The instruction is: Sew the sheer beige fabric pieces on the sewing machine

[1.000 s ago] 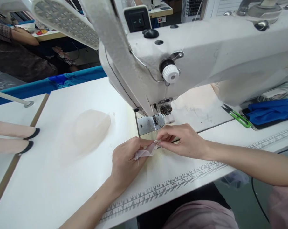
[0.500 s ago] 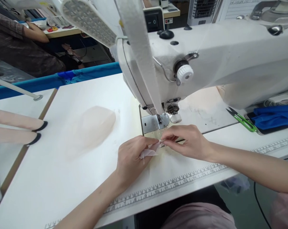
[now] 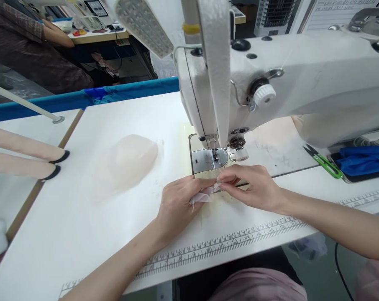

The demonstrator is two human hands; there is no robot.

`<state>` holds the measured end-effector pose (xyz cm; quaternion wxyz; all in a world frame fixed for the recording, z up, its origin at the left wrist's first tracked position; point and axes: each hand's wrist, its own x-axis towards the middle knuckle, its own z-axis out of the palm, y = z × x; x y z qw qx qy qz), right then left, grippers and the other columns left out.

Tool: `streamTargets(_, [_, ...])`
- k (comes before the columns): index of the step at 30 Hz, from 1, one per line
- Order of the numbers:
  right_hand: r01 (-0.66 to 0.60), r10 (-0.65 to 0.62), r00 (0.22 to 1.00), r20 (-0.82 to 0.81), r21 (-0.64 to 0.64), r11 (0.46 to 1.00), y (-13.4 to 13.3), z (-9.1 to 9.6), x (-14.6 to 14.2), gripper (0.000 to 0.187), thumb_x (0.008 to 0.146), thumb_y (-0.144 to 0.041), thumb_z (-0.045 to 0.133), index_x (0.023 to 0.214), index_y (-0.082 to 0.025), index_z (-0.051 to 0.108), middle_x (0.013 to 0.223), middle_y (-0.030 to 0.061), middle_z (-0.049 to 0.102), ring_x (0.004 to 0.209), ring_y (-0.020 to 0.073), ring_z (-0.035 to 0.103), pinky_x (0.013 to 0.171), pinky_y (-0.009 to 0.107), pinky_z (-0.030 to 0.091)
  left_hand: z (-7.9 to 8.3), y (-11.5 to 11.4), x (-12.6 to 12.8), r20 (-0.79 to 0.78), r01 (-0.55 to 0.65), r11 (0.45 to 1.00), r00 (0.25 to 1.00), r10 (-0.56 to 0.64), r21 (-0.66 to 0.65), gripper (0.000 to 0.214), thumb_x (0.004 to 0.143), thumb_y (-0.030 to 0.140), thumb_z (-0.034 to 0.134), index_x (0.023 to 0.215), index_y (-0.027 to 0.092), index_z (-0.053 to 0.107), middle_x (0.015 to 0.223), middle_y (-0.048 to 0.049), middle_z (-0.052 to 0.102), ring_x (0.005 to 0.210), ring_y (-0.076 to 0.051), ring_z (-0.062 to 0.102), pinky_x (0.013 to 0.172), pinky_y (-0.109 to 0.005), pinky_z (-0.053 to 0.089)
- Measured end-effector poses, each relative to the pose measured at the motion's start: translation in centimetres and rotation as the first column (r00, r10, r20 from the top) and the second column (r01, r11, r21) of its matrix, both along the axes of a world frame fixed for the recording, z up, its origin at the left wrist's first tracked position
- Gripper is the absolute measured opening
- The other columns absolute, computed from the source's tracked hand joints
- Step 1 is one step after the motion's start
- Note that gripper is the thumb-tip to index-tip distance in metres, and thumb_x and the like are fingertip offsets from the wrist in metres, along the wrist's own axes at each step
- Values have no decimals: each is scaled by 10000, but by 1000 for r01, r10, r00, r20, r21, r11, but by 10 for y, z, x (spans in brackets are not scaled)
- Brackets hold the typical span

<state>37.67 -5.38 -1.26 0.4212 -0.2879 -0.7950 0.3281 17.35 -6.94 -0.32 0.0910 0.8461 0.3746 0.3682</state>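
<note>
My left hand [image 3: 180, 202] and my right hand [image 3: 250, 186] meet just in front of the needle plate [image 3: 208, 159] of a white sewing machine [image 3: 290, 88]. Both pinch a small piece of sheer pale pink fabric [image 3: 203, 195], the left from below, the right at its upper end. The fabric lies crumpled between the fingers, partly hidden by them. The presser foot [image 3: 215, 155] stands a little behind the hands.
A pile of translucent pale fabric [image 3: 129, 161] lies on the white table [image 3: 83, 225] to the left. Green thread snips [image 3: 324, 162] and blue cloth [image 3: 365, 159] sit at the right. A printed ruler [image 3: 227, 244] runs along the front edge. Another person [image 3: 35, 54] sits at the far left.
The view has shifted, so the machine sits further right in frame. Both hands stay pinched on the small fabric piece, nudged slightly closer to the needle plate.
</note>
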Motion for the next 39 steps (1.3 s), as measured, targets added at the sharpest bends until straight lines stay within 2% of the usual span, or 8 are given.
streamTargets(6, [14,-19,999,40,114,993,1,1,0,120,882,-125,552,954,-195,617,805,-16,695,692,86,654,627,195,561,-1,1,0,-38,-27,995,999,30,92,90,882,139,572,923,188,635,561,54,571,498,-73,512,429,-189,331])
streamTargets(14, [35,-36,999,5,127,991,1,-2,-1,136,877,-118,570,987,-184,614,845,-5,710,734,85,677,661,181,577,-2,2,1,-20,-31,985,999,35,172,40,869,149,610,901,168,622,537,64,531,464,-67,451,413,-191,291])
streamTargets(20, [55,-57,998,8,158,986,1,-2,-1,112,876,-123,580,971,-169,619,822,-10,702,698,75,664,641,168,565,0,0,1,-24,-60,985,998,65,159,31,869,177,618,842,188,608,550,63,540,461,-60,462,412,-192,293])
streamTargets(30, [33,-36,999,26,129,991,1,-1,0,121,879,-120,566,968,-182,618,828,-11,700,700,78,658,635,179,565,-2,-1,0,17,-37,991,999,35,132,91,860,143,613,801,195,566,545,70,498,491,-61,476,424,-182,293])
streamTargets(35, [15,-23,999,42,176,984,1,-3,0,171,893,-133,551,1043,-196,602,801,-20,700,679,81,656,610,185,556,0,-1,0,52,-28,996,998,23,91,80,859,147,617,822,197,566,561,70,519,500,-60,490,425,-177,306])
streamTargets(39, [-6,-8,997,77,188,982,0,-2,0,141,892,-133,557,1009,-198,601,791,-32,698,651,70,638,578,170,524,0,0,1,65,-10,997,998,5,75,88,857,152,625,808,195,567,551,70,508,490,-62,467,429,-181,312])
